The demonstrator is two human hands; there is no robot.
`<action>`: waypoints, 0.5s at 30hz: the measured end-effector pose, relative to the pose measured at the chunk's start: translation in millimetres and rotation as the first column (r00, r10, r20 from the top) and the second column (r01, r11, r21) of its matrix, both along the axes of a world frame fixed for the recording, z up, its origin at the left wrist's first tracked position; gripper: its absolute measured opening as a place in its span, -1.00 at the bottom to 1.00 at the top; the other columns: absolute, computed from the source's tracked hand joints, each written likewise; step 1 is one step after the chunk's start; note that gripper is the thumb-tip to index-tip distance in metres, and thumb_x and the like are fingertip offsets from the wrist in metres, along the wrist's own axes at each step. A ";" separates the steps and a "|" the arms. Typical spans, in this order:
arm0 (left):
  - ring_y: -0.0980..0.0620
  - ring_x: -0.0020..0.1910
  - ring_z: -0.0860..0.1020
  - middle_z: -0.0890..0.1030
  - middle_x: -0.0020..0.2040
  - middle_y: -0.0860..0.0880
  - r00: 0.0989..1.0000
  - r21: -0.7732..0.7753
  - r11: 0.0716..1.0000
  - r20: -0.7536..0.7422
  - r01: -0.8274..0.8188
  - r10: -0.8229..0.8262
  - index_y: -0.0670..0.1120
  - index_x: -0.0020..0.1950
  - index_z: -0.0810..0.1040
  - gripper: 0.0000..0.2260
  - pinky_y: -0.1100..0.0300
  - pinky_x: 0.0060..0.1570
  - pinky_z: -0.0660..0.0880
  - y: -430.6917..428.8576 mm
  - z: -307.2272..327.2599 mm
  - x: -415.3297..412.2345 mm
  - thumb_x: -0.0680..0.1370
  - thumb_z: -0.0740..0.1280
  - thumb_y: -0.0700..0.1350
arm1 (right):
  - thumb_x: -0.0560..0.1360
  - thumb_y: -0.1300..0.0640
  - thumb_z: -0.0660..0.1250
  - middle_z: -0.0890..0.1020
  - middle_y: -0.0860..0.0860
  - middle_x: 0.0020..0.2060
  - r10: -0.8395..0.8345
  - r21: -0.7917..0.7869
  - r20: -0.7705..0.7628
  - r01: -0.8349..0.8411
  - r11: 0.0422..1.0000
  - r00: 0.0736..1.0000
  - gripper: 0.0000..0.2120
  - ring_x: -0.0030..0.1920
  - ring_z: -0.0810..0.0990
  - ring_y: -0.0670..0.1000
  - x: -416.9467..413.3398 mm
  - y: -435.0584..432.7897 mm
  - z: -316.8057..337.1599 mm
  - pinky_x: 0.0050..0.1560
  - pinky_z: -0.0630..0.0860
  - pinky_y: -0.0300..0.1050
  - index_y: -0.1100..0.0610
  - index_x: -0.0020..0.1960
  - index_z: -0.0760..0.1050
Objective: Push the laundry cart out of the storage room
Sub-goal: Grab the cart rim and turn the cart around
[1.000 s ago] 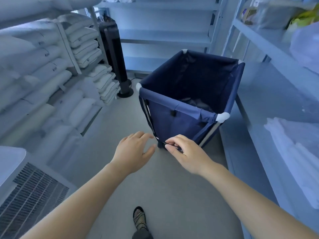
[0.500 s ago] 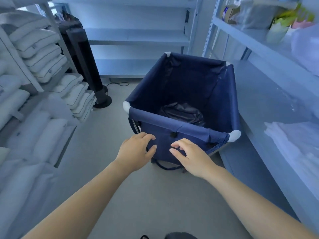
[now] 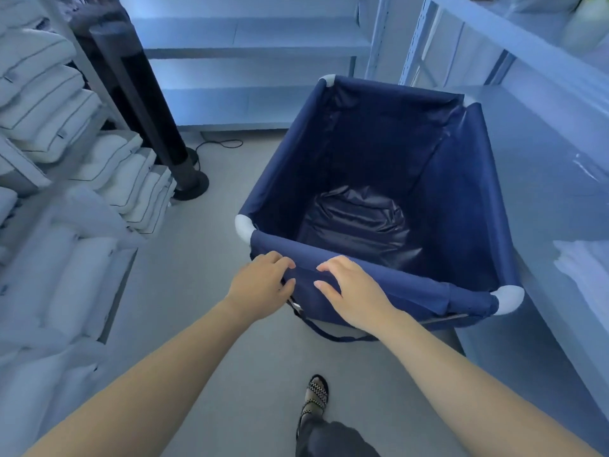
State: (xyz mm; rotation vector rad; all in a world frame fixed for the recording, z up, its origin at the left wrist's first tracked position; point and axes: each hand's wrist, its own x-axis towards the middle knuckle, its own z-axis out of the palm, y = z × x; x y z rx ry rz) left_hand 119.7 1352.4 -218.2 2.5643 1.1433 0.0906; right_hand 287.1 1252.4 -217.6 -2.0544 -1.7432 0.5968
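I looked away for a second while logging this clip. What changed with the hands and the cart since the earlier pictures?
Both hands rose from low by the cart's base to its near top rail: the left hand and right hand now rest on the cart, fingers curled over the rail. The dark bag remains inside; the tower fan stays put.

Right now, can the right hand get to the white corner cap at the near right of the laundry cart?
Probably yes: the right hand rests on the laundry cart rim, and nothing lies along it before the white corner cap.

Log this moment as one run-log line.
phase: reaching | left hand: on near rail | right hand: on near rail | laundry cart: beside right shelf
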 end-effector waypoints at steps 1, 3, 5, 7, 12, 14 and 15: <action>-0.01 0.17 0.47 0.49 0.25 0.02 1.000 -0.010 1.000 -0.013 0.002 -0.002 0.00 0.28 0.43 -0.71 0.11 0.03 0.45 13.4 -1.7 4.7 0.58 0.19 0.00 | 0.59 -0.05 0.19 0.44 -0.08 0.29 0.000 -0.007 0.016 0.000 1.000 1.000 -0.65 0.27 0.42 -0.01 3.6 14.8 -3.5 0.24 0.41 -0.02 0.05 0.33 0.38; -0.01 0.21 0.44 0.47 0.28 0.02 0.999 -0.049 0.999 -0.033 0.024 -0.026 -0.01 0.29 0.43 -0.70 0.07 0.07 0.49 36.7 -4.2 12.5 0.57 0.20 -0.01 | 0.58 -0.05 0.21 0.43 -0.06 0.30 0.001 -0.034 0.040 0.001 0.999 0.999 -0.63 0.26 0.42 0.01 9.4 40.9 -10.6 0.23 0.40 0.00 0.05 0.34 0.36; -0.02 0.22 0.43 0.45 0.29 0.00 0.996 -0.066 0.995 -0.050 0.068 -0.072 -0.03 0.30 0.42 -0.69 0.08 0.09 0.49 57.3 -7.9 17.2 0.56 0.23 -0.03 | 0.57 -0.06 0.22 0.42 -0.06 0.30 0.016 -0.055 0.066 -0.012 0.998 0.998 -0.62 0.24 0.43 0.01 12.4 63.8 -19.5 0.22 0.39 -0.01 0.05 0.34 0.35; -0.02 0.20 0.43 0.46 0.27 0.00 0.990 -0.054 0.992 -0.070 0.116 -0.119 -0.04 0.30 0.42 -0.68 0.08 0.12 0.48 78.0 -11.2 19.6 0.55 0.23 -0.05 | 0.57 -0.06 0.22 0.41 -0.05 0.28 0.033 -0.079 0.102 -0.025 0.997 0.994 -0.61 0.22 0.43 0.01 13.1 83.4 -27.2 0.20 0.40 -0.02 0.04 0.35 0.34; -0.01 0.24 0.41 0.45 0.29 0.01 0.974 -0.090 0.982 -0.145 0.163 -0.175 0.00 0.34 0.37 -0.64 0.10 0.12 0.44 117.2 -27.7 14.8 0.54 0.23 -0.06 | 0.56 -0.07 0.24 0.38 -0.05 0.31 0.038 -0.193 0.164 -0.006 0.981 0.986 -0.55 0.25 0.41 0.03 7.5 113.5 -44.0 0.19 0.39 -0.01 0.03 0.39 0.28; -0.02 0.33 0.36 0.40 0.36 0.02 0.955 -0.141 0.970 -0.194 0.199 -0.224 0.00 0.42 0.30 -0.57 0.06 0.22 0.41 132.4 -35.2 14.1 0.54 0.22 -0.05 | 0.55 -0.07 0.26 0.36 -0.05 0.33 0.013 -0.244 0.172 0.029 0.969 0.985 -0.52 0.27 0.40 0.03 5.7 122.8 -49.6 0.21 0.37 0.00 0.02 0.41 0.25; -0.03 0.36 0.34 0.38 0.39 0.01 0.942 -0.168 0.961 -0.220 0.219 -0.253 0.00 0.44 0.27 -0.54 0.03 0.27 0.39 140.4 -38.4 12.7 0.55 0.22 -0.04 | 0.54 -0.07 0.26 0.36 -0.05 0.33 -0.003 -0.259 0.171 0.048 0.965 0.985 -0.51 0.28 0.39 0.04 3.9 127.8 -51.9 0.22 0.36 0.01 0.01 0.42 0.23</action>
